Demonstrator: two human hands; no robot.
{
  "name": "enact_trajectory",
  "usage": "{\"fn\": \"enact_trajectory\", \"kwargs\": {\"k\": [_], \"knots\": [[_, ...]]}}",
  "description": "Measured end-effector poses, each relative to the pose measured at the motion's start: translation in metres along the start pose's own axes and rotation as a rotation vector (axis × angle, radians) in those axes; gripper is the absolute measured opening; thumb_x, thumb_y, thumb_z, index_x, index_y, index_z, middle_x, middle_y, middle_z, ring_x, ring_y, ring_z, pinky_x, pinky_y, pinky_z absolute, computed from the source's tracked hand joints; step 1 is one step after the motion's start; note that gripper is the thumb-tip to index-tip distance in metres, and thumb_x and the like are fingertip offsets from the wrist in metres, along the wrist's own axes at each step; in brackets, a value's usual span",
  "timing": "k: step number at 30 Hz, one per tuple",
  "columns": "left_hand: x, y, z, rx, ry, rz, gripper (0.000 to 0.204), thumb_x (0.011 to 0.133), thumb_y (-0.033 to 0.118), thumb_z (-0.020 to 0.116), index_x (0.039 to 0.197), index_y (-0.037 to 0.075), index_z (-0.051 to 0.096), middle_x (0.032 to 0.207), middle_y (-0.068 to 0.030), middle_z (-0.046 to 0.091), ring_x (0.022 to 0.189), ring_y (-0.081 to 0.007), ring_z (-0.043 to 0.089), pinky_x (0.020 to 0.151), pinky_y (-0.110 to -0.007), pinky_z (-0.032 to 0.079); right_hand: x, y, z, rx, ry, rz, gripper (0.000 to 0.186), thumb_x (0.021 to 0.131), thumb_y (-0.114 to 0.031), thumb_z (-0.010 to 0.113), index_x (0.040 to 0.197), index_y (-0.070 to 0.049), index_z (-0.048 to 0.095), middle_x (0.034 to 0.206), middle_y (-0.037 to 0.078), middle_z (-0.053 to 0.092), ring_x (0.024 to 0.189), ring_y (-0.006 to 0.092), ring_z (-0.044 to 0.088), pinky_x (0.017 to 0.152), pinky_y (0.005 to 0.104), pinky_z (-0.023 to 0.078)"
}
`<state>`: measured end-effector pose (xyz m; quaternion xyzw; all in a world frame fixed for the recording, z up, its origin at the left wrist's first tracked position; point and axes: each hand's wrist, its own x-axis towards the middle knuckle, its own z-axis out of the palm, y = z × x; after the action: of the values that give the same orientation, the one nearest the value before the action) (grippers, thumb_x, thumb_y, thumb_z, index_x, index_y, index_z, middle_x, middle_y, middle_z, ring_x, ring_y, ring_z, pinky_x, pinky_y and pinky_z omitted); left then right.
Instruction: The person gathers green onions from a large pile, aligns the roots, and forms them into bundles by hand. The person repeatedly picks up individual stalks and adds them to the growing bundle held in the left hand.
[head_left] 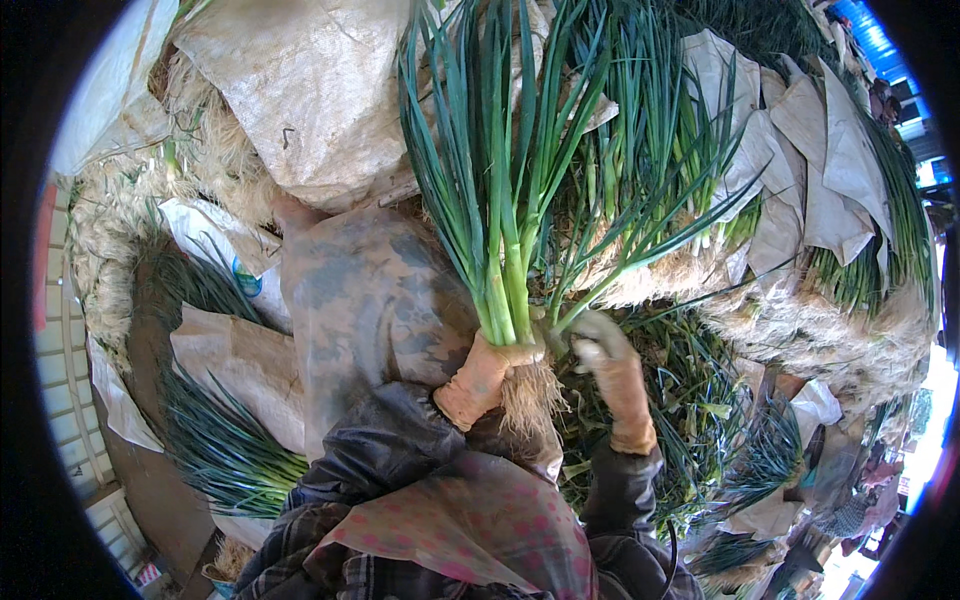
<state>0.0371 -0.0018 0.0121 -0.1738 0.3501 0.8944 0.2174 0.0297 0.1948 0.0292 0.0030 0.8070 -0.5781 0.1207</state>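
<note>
My left hand, in an orange work glove, is closed round the base of a bunch of green onions. The leaves point away from me, and the pale roots hang below the fist toward my lap. Close by on the right is my right hand, gloved too, its grey-coated fingers slightly blurred. Those fingers are pinched on the lower end of a single green onion, whose leaves splay out to the upper right. Its root end is hidden by the fingers.
Stacked green onions lie beyond my hands, roots toward me. Woven sacking covers a heap at the upper left. Loose trimmed leaves pile up at my right. Another bunch rests at the lower left, beside a tiled wall.
</note>
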Motion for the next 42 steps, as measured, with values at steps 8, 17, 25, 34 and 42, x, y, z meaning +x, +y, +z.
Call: {"fn": "enact_trajectory", "kwargs": {"k": [8,17,25,34,42], "knots": [[-0.005,0.003,-0.001,0.080,-0.116,0.126,0.059,0.077,-0.001,0.064,0.133,0.002,0.047,0.102,-0.0033,0.061,0.087,-0.0129,0.057,0.078,-0.025,0.046,0.029,-0.018,0.009,-0.729,-0.286,-0.647,0.011,0.084,-0.015,0.064,0.094,-0.012,0.068,0.085,0.002,0.065,0.071,0.0188,0.065,0.055,0.0304,0.052],[-0.016,0.016,-0.007,-0.304,-0.257,-0.074,0.076,0.074,0.002,0.056,0.146,0.007,0.032,0.119,-0.0127,0.060,0.094,-0.0212,0.062,0.085,-0.031,0.052,0.009,-0.015,0.026,-0.888,-0.154,-0.727,0.002,0.081,-0.015,0.064,0.080,-0.015,0.062,0.080,0.001,0.064,0.071,0.0211,0.065,0.057,0.0339,0.051],[-0.016,0.015,0.001,-0.300,-0.195,-0.133,0.062,0.077,0.010,0.060,0.137,0.006,0.043,0.103,-0.0071,0.059,0.087,-0.0179,0.057,0.075,-0.031,0.049,-0.059,0.005,0.003,0.357,0.405,0.418,0.044,0.099,-0.039,0.050,0.083,0.000,0.063,0.065,0.001,0.059,0.056,0.0089,0.057,0.049,0.0264,0.051],[-0.011,0.013,-0.005,-0.143,-0.212,-0.186,0.051,0.074,0.005,0.067,0.122,0.006,0.050,0.098,-0.0059,0.058,0.090,-0.0179,0.059,0.080,-0.029,0.050,0.039,-0.006,0.047,0.227,0.038,0.347,0.030,0.097,-0.026,0.058,0.115,-0.004,0.065,0.097,0.008,0.070,0.081,0.0119,0.065,0.070,0.0245,0.053],[-0.012,0.015,0.008,-0.478,-0.557,-0.127,0.042,0.070,0.003,0.068,0.106,0.010,0.048,0.086,-0.0025,0.051,0.087,-0.0190,0.052,0.090,-0.037,0.043,-0.126,0.151,-0.083,-0.894,0.261,0.823,0.033,0.094,-0.035,0.056,0.113,-0.010,0.065,0.088,0.012,0.070,0.079,0.0254,0.065,0.062,0.0373,0.050]]}}
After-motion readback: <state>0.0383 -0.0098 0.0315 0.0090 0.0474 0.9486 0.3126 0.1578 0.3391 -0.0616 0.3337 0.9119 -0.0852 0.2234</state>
